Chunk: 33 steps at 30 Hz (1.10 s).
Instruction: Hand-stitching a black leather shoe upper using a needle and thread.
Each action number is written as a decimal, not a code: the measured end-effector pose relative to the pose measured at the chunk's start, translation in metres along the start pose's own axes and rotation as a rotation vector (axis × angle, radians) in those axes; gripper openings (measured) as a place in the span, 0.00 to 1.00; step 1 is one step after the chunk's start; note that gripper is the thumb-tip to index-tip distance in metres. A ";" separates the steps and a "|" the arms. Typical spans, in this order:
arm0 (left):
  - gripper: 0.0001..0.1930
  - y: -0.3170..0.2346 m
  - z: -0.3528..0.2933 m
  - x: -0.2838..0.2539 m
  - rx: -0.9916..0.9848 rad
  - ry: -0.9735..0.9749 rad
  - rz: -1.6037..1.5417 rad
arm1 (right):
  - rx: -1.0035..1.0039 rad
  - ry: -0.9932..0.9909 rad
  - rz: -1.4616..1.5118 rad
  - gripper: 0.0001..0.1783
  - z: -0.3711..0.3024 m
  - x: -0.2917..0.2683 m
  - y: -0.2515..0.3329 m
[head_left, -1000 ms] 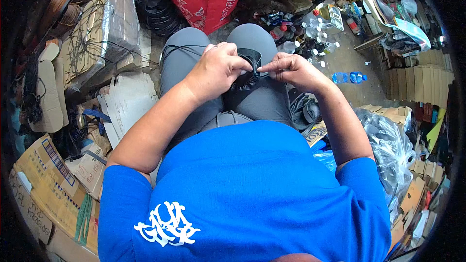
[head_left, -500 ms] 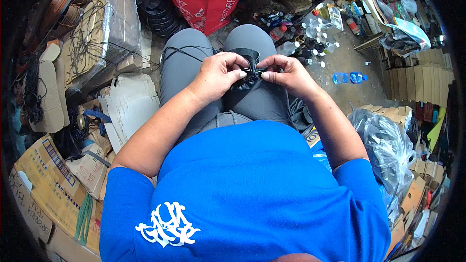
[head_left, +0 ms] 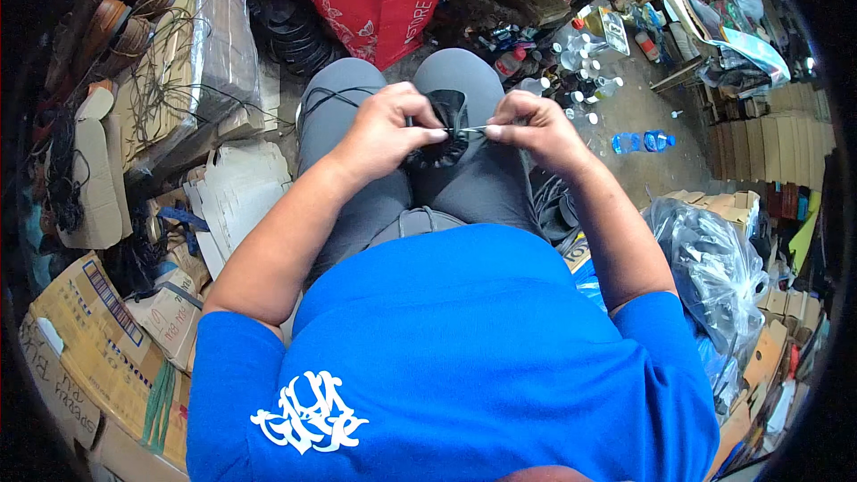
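Note:
On my lap, between my thighs, lies a small black leather-like piece (head_left: pixel 439 150) with a puckered, shiny edge; its exact kind I cannot make out. My left hand (head_left: pixel 393 125) is closed, thumb and forefinger pinching the piece near its middle. From the right, my right hand (head_left: pixel 533 129) pinches a thin, pale needle (head_left: pixel 476 128), which lies nearly level and reaches toward the left fingertips. The needle's far end is lost against the black. Thin black cord (head_left: pixel 335 96) loops across my left knee, running toward the left hand.
Ahead stands a red bag (head_left: pixel 379 0) beside dark coiled material. Several bottles (head_left: pixel 580 71) crowd the floor at the far right, with a blue bottle (head_left: pixel 659 141) lying nearer. Cardboard boxes (head_left: pixel 98 330) fill the left; a clear plastic bag (head_left: pixel 710 259) sits by my right elbow.
My right hand has drawn slightly right and up, away from the left, and more of the needle shows between them. The left hand has shifted a little left.

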<state>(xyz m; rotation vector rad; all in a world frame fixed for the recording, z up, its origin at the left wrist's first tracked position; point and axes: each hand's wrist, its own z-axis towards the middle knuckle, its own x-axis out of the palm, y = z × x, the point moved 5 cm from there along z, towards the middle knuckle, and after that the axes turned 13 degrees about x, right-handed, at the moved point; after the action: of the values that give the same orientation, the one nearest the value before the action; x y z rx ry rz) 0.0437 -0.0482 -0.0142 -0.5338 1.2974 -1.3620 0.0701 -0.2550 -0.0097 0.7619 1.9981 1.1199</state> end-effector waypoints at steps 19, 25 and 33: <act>0.05 -0.037 0.018 0.013 0.185 0.307 0.441 | -0.096 -0.203 -0.173 0.07 -0.023 -0.046 0.028; 0.04 -0.029 0.018 0.015 0.139 0.374 0.504 | -0.220 -0.375 -0.742 0.08 -0.008 -0.040 0.051; 0.05 -0.025 0.010 0.008 0.264 0.384 0.423 | -0.442 -0.041 -1.243 0.04 -0.006 0.026 0.064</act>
<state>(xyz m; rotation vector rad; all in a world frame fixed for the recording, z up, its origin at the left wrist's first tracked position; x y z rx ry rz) 0.0405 -0.0653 0.0085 0.1889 1.4061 -1.2803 0.0599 -0.2091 0.0408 -0.6430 1.5849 0.6712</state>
